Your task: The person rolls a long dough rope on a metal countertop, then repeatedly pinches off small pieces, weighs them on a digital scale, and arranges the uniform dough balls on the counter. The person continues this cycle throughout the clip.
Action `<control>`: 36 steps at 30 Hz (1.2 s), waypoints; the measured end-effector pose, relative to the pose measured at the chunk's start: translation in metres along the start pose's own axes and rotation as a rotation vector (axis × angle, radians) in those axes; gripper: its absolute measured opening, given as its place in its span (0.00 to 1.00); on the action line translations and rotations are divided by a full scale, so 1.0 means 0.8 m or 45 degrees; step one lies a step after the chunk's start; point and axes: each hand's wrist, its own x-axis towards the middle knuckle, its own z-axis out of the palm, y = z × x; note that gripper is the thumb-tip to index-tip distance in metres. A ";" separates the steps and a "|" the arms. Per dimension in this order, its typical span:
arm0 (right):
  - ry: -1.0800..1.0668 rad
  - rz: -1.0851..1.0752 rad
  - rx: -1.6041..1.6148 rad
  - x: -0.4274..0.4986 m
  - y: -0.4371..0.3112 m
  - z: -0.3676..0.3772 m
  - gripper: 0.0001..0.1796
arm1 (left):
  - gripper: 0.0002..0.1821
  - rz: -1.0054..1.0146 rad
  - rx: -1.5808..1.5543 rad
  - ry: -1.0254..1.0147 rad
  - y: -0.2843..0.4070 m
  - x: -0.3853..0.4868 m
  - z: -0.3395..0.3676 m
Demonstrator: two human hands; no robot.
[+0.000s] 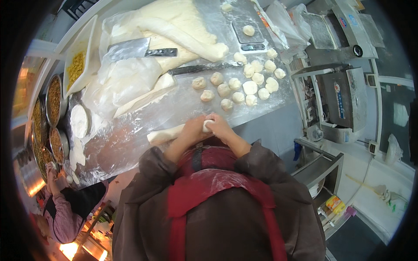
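Near the front edge of the metal work table (125, 143) lies a rope of dough (165, 134). My left hand (194, 128) is closed around this rope close to its right end. My right hand (220, 126) grips the short end of the dough that shows between the two hands. Its fingertips meet those of the left hand, and some of the dough is hidden under them. Beyond my hands sit several round dough pieces (234, 84) in a loose group. One more dough ball (249, 30) rests on a digital scale (253, 47).
A cleaver (130, 49) lies on plastic over a large dough mass (176, 16). A black-handled rod (209, 68) crosses the table. At left stand a white tub (93, 58) of yellow filling and metal bowls (54, 99). A co-worker (70, 208) handles something by the bowls.
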 end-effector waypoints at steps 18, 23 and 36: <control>0.106 0.229 -0.007 -0.015 -0.040 0.015 0.10 | 0.11 -0.314 0.467 0.018 0.011 0.001 0.009; -0.434 0.032 0.085 -0.051 -0.087 -0.009 0.08 | 0.12 -0.437 0.500 -0.013 0.008 0.033 -0.013; 0.782 -0.015 -0.637 -0.036 -0.024 -0.355 0.17 | 0.20 0.270 0.130 0.459 0.143 0.194 0.051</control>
